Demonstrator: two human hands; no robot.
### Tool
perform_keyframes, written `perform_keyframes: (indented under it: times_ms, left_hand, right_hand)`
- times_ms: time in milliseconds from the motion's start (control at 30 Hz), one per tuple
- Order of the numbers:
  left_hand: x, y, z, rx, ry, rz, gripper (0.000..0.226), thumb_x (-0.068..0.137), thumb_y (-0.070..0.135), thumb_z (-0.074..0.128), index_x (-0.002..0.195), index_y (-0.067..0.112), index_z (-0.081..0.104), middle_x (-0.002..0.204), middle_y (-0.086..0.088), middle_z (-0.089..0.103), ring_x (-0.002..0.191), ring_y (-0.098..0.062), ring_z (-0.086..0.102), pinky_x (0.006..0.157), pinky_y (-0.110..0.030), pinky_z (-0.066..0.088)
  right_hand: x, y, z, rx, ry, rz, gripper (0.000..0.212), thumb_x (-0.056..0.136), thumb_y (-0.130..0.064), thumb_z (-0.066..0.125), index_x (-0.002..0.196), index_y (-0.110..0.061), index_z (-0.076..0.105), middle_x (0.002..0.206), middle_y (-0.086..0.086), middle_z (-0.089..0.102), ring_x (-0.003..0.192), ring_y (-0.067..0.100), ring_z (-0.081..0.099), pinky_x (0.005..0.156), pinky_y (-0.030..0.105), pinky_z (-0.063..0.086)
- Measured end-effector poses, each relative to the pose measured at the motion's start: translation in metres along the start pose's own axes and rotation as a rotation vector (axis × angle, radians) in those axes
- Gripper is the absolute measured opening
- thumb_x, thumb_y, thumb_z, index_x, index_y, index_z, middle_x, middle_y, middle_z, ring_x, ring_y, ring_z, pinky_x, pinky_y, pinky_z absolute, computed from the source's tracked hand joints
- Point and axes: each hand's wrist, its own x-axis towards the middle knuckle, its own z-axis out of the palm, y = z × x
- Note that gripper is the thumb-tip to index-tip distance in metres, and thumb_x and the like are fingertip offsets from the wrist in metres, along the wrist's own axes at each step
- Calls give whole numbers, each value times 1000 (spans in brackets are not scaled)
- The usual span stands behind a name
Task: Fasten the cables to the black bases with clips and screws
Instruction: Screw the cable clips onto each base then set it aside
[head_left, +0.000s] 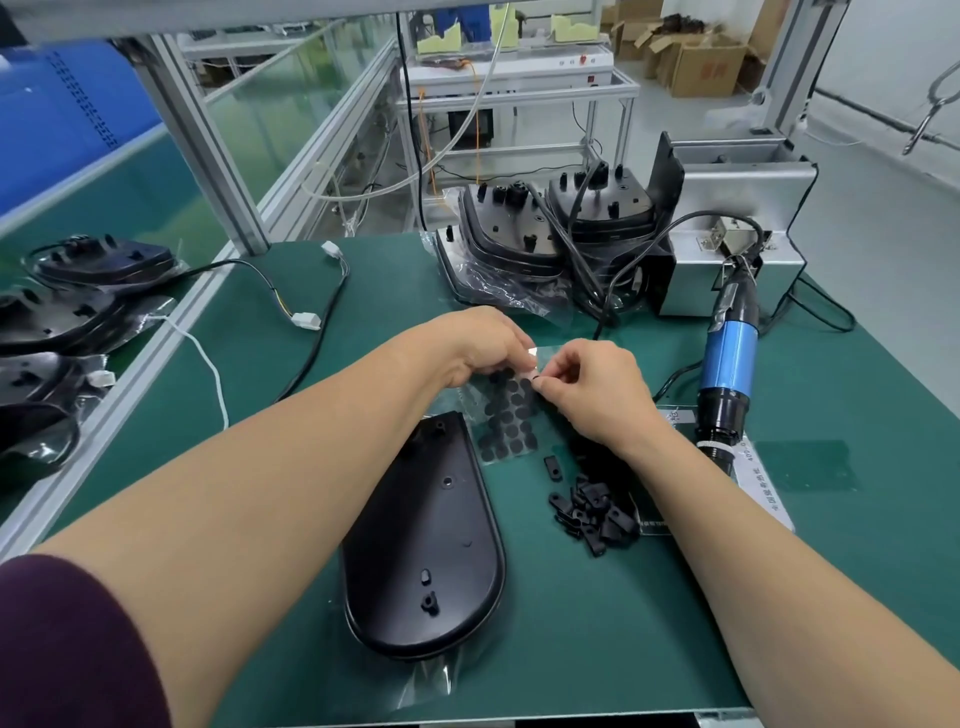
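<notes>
Green bench (597, 623): black base (426, 545), clips (592, 512), screwdriver (727, 358)

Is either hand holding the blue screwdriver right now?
No, the blue screwdriver is untouched at the right while the left hand and right hand pinch the sheet of black pads.

A factory assembly station is indicated: a green-matted workbench (571, 623) framed in aluminium profile (208, 150), an electric screwdriver (730, 358), stacked black bases (519, 228), and cardboard boxes (701, 67) stored behind.
</notes>
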Motion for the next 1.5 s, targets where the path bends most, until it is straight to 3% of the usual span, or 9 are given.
perform_keyframes:
  times_ms: [133,233,333,400,633,967,1100,1300,1500]
  left_hand:
    - [-1,0,-1,-9,4,-8,27,79,-3,70,104,6,69,94,-10,64,86,-19,50,76,-28,40]
    - [1,-4,-1,-32,6,-1,25,79,-2,70,103,7,70,93,-9,65,84,-18,52,70,-23,40]
    - [1,-5,-1,-56,10,7,22,80,-4,68,99,6,70,85,-8,63,75,-17,50,64,-23,38]
    - [1,-5,0,-57,18,5,21,81,-4,67,98,9,70,78,-6,62,72,-16,47,61,-23,36]
    - [0,-4,5,-52,29,6,31,78,-4,71,108,3,68,82,-6,65,86,-20,54,79,-26,40]
    - [1,-1,6,-14,41,-33,35,75,-10,66,109,-1,68,83,-13,63,74,-20,46,66,-24,36]
    - [-2,0,5,0,42,-10,29,78,-5,69,105,4,71,75,-6,64,61,-12,47,58,-19,39]
    - [-5,-2,5,46,59,31,27,79,-4,68,103,6,73,93,-10,72,86,-20,62,80,-26,49]
    - [-24,-6,-10,155,152,132,32,84,13,73,115,18,68,109,-2,66,101,-17,60,89,-26,45]
  right_hand:
    - [-1,-1,-6,49,-48,19,18,86,-24,73,71,-24,63,74,-8,67,77,16,65,75,36,56]
    - [-2,2,-9,93,-72,20,14,86,-22,74,76,-20,64,78,-2,70,78,20,69,80,39,57]
    - [-2,6,-10,119,-79,-4,12,83,-21,79,86,-20,67,82,-2,72,75,14,68,79,29,54]
    - [-2,7,-8,73,-60,-25,13,82,-23,81,91,-20,71,84,-6,71,79,12,65,77,21,48]
    - [-3,-2,2,-60,38,-35,15,86,-26,75,76,-27,64,76,-11,63,85,17,62,79,31,49]
    - [-7,-2,5,-341,-31,-170,12,100,-32,51,92,-23,49,104,3,58,94,28,57,78,39,45]
    - [-3,5,-4,-212,-127,-200,14,99,-29,51,87,-26,46,93,-4,56,91,21,52,77,38,43]
    - [-4,3,-13,-49,-157,-189,12,99,-23,52,86,-22,51,85,-10,55,77,4,48,69,28,34]
    - [-21,-26,-32,380,-366,-19,16,99,-10,55,84,-15,56,73,1,54,65,15,47,64,28,40]
